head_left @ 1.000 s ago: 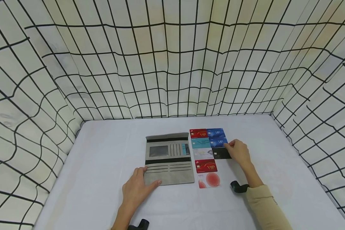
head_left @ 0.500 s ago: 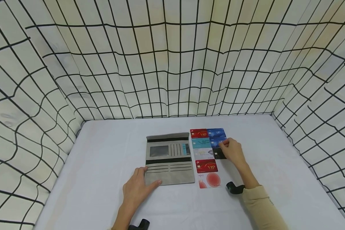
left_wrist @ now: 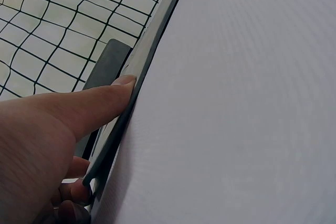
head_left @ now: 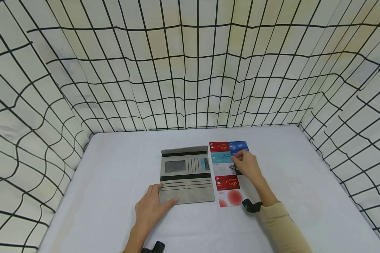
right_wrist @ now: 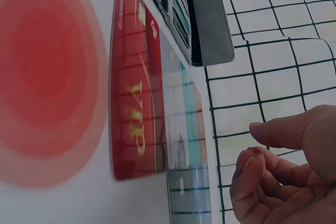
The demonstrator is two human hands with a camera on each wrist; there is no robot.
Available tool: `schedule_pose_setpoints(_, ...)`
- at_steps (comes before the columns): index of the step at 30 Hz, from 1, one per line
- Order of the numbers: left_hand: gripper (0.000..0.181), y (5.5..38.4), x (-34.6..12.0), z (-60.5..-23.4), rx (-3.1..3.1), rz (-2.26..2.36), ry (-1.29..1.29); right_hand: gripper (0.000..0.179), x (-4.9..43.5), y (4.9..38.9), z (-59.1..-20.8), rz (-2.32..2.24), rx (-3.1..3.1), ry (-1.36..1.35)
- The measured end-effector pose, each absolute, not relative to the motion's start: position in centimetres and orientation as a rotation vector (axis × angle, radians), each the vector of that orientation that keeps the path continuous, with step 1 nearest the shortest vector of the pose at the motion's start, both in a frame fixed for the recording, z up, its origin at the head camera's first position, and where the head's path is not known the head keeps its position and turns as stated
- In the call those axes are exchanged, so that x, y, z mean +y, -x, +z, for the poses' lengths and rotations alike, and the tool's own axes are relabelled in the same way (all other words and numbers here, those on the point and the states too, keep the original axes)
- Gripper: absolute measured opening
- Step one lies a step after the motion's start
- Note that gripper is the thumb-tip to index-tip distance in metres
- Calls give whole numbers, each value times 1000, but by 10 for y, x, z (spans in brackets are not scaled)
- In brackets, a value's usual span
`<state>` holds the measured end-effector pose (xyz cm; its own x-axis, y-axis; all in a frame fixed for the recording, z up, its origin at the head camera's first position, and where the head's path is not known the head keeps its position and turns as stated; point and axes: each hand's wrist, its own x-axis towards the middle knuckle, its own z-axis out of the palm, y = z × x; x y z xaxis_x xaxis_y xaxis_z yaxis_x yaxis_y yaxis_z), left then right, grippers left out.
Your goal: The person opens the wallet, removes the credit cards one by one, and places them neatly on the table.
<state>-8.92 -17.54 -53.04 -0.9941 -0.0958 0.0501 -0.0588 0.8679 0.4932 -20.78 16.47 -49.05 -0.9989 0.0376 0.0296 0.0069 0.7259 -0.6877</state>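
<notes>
In the head view, an unfolded grey wallet [head_left: 187,193] with rows of card slots lies on the white table. My left hand [head_left: 149,207] holds its near left corner. The left wrist view shows the left thumb [left_wrist: 113,98] pressing on the wallet's edge, fingers bent at the corner. My right hand [head_left: 247,165] hovers over the cards right of the wallet, thumb and index finger slightly apart and nothing between them. It partly covers a blue card and a black card. Nearest its fingertips are a teal VIP card [head_left: 220,157] and a silver card [head_left: 221,169].
Other cards lie in the same rows: a red VIP card [head_left: 227,182], a white card with a red circle [head_left: 234,198], another red card [head_left: 217,146] and a blue card [head_left: 239,145]. Black netting [head_left: 183,77] surrounds the table's back and sides.
My right hand has moved left across the cards, from the black card's right end to beside the teal and silver cards. The left hand and the wallet stay in place.
</notes>
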Motion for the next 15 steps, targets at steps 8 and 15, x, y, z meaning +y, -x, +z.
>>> schedule_pose_setpoints(8,84,89,-176,-531,-2968,-777,-120,27,146,211,-488,1172,-2896,18)
schedule_pose_setpoints(15,84,89,-176,-531,-2974,-778,-125,29,130,214,-485,1184,-2911,-6)
